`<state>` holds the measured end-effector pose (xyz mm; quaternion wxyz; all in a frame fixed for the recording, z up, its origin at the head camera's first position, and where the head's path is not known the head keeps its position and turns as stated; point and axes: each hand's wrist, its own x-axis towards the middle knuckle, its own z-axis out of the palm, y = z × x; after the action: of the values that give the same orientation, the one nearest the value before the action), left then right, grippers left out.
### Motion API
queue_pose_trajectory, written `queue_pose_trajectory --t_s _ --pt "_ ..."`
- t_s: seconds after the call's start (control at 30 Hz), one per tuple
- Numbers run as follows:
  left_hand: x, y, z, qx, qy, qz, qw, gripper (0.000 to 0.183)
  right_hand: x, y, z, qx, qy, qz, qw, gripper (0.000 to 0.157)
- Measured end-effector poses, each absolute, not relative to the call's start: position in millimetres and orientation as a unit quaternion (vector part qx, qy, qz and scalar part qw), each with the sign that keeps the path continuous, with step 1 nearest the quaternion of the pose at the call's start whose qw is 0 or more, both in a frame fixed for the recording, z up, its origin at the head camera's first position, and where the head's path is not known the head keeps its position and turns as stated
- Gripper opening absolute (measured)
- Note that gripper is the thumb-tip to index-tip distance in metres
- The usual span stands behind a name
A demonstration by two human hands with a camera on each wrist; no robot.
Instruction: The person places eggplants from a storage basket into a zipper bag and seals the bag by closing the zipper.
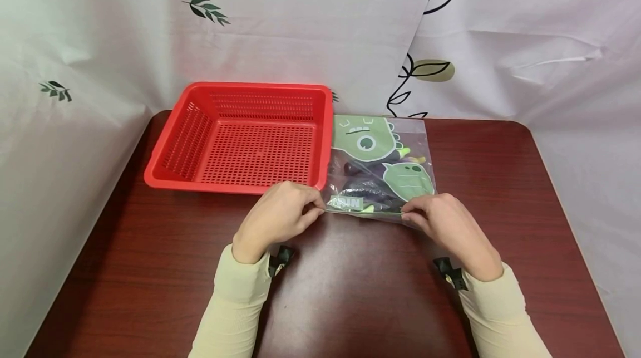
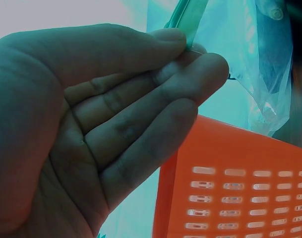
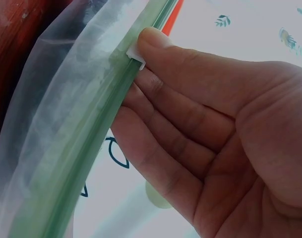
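A clear zip bag [image 1: 364, 149] with green cartoon prints lies on the table, its zip edge towards me. Inside it are several dark purple, eggplant-like things [image 1: 368, 186] with light green ends, partly hidden by the prints. My left hand [image 1: 280, 214] pinches the left end of the zip edge between thumb and fingertips, close to the basket's near right corner. At the right part of that edge, my right hand [image 1: 453, 230] pinches a small white slider [image 3: 136, 57], which sits on the green zip strip [image 3: 98, 121] in the right wrist view.
A red plastic basket [image 1: 227, 186] with slotted walls stands left of the bag, against its left side. The dark red wooden table [image 1: 350, 297] ends at a white leaf-patterned cloth [image 1: 280, 29] behind and at the sides.
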<state>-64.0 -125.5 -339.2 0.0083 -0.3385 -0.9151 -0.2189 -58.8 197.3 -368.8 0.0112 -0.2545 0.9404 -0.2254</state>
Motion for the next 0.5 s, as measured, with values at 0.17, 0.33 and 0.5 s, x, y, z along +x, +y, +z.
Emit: queue_pose_trajectory --t_s 0.17,0.33,0.5 --pt "-63.8 -125.4 -339.3 -0.338 -0.915 -0.221 0.008 0.011 -59.0 198.7 -368.9 -0.259 0.940 -0.222 0.005 0.007" --pt "-63.7 -125.4 -339.2 -0.337 -0.915 -0.222 0.007 0.011 -59.5 200.0 -368.8 -0.258 0.941 -0.221 0.007 0.007" --pt "-64.2 -125.8 -339.0 -0.339 -0.914 -0.222 0.007 0.011 -60.1 200.6 -368.3 -0.253 0.942 -0.219 0.015 0.006"
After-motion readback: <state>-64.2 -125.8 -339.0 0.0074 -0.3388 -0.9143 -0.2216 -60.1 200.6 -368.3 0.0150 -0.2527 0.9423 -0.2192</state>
